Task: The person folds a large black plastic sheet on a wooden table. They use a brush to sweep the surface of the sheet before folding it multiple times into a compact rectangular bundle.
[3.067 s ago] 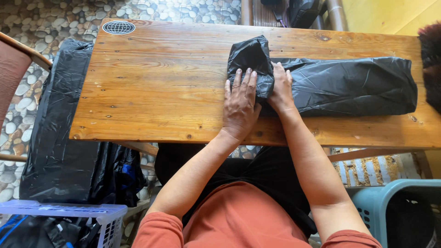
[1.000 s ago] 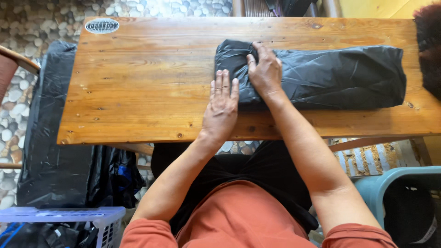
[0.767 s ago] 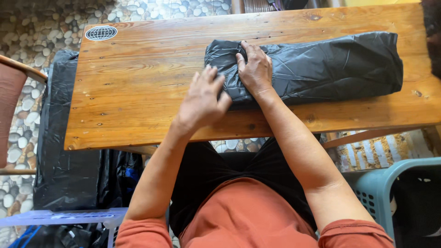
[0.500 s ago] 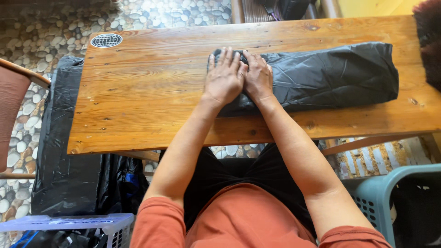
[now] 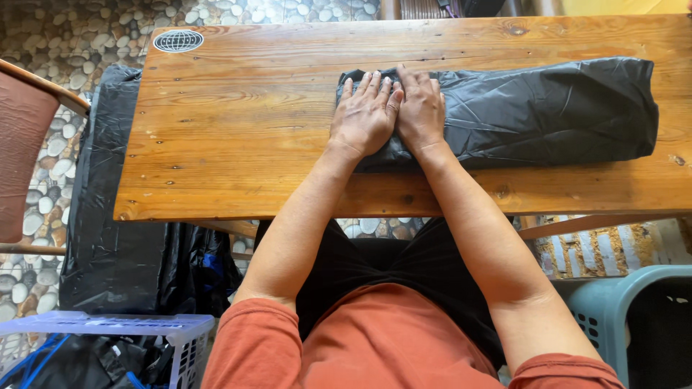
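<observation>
Under your palms: both hands lie flat, side by side and touching, on the left end of a folded black plastic bag [image 5: 519,115].
Left hand: your left hand [image 5: 365,115] is spread open, fingers straight, pressing down on the end fold; it grasps nothing.
Right hand: your right hand [image 5: 420,109] sits just beside it, also flat, fingers pointing away from you, pinching nothing.
Bag: it lies as a long narrow band across the wooden table [image 5: 238,137], running from your hands off to the right, with its far end well apart from them.
Done so far, as a judgement: the bag looks already folded lengthwise into a strip, and the end under your hands appears thicker, as if one fold or roll has been made there.
Left to do, as a judgement: most of the strip to the right of your hands is unrolled and puffy, so the greater part of the folding looks undone.
Left of your hands: bare table, with a round grey sticker [image 5: 178,40] at the far corner.
Beyond the table edge: more black plastic [image 5: 108,216] hangs down on the left above a white basket [image 5: 144,331].
Near your right elbow: a blue-grey basket [image 5: 613,317] stands on the floor.
</observation>
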